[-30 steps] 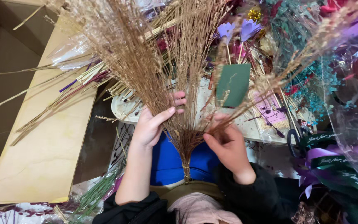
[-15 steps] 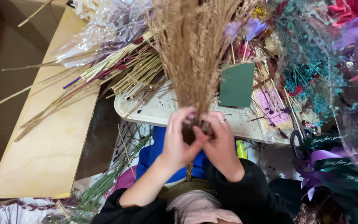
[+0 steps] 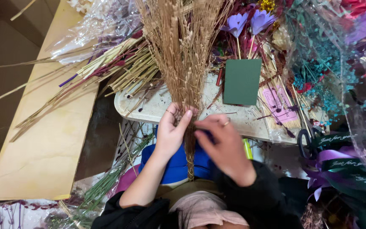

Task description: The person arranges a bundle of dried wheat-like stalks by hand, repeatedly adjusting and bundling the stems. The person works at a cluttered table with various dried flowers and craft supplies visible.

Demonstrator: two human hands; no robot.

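Your left hand (image 3: 172,131) has its fingers clamped on the tan dried-grass bunch (image 3: 182,55), which fans out above them; your right hand (image 3: 223,142), fingers curled together, touches its stems beside; a green rectangular foam block (image 3: 242,81) lies beyond on the tabletop (image 3: 149,108).

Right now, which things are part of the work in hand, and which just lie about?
In hand:
dried grass bundle, gripped by left hand and right hand

Lying about:
green block
scissors
purple paper flowers
ribbon
loose stems

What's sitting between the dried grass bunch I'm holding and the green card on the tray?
In the head view, between the dried grass bunch and the green card lie a thin red stem and loose dark twigs on the pale tray.
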